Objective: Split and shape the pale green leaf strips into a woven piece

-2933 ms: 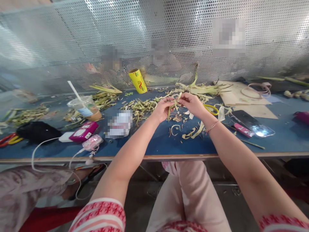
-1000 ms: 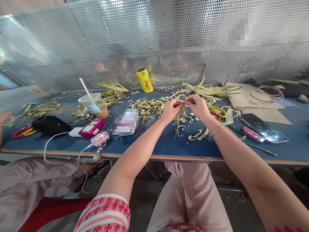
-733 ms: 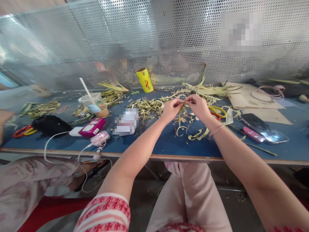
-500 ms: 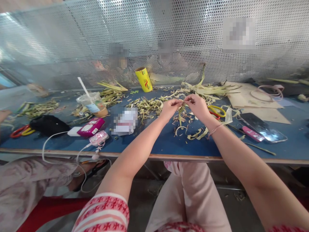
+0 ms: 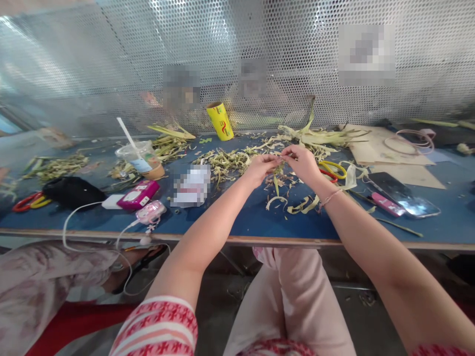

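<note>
My left hand (image 5: 261,167) and my right hand (image 5: 301,162) meet fingertip to fingertip over the blue table, both pinched. Between them they hold a small pale-green plant strip (image 5: 276,184), whose lower part hangs below the fingers; its upper end is hidden by them. Beside my left hand lies a heap of curled plant pieces (image 5: 229,163). Longer pale leaves (image 5: 319,136) spread behind my right hand. Under my right wrist are scissors (image 5: 337,170) with yellow and red handles. Loose curled peelings (image 5: 302,205) lie nearer the table edge.
Left of my arms stand a plastic cup with a straw (image 5: 143,160), a purple charger (image 5: 139,194) and a black pouch (image 5: 72,193). A yellow tube (image 5: 220,121) leans by the perforated metal screen (image 5: 297,59). Phones (image 5: 419,206) and cardboard (image 5: 423,177) lie right. Someone sits at left.
Both hands stay together in nearly the same place, with only slight finger movement around the plant strip. The whole view has shifted very slightly.
</note>
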{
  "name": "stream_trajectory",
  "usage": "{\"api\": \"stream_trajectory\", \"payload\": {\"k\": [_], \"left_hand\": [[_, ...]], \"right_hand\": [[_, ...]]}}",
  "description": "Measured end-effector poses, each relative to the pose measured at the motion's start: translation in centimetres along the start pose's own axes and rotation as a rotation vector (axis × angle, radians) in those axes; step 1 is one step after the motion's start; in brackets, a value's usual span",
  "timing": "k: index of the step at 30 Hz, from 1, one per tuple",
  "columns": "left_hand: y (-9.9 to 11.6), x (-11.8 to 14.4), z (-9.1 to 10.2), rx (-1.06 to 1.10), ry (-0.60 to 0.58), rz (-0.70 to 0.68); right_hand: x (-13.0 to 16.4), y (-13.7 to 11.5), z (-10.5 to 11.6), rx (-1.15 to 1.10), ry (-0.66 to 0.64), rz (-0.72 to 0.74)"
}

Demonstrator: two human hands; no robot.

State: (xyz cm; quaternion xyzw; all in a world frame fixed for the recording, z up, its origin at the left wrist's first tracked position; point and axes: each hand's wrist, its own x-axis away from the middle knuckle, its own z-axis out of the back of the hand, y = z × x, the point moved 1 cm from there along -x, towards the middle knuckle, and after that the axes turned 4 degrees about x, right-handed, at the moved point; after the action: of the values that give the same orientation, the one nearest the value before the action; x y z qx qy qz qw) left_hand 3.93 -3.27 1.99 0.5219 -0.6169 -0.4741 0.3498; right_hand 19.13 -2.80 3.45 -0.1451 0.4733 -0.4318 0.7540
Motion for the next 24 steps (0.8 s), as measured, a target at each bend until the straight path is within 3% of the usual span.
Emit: {"api": "stream_trajectory", "payload": {"k": [7,15,20,24], "left_hand": [[-0.2,0.0,0.1,-0.081,-0.009,-0.027],[0.7,0.4,-0.4,-0.355,-0.002,-0.197],[0.5,0.1,-0.2,-0.434,0.034,-0.228],[0.3,-0.1,0.0,-0.36,0.078,-0.165]], "right_hand": [[0.1,-0.2,0.0,-0.028,-0.005,-0.001],[0.2,-0.4,0.0,0.013,0.001,0.067],[0.4,-1.2,0.8,0.183,0.033,0.292],[0.6,-1.5,1.2,0.344,0.03,0.406]]}}
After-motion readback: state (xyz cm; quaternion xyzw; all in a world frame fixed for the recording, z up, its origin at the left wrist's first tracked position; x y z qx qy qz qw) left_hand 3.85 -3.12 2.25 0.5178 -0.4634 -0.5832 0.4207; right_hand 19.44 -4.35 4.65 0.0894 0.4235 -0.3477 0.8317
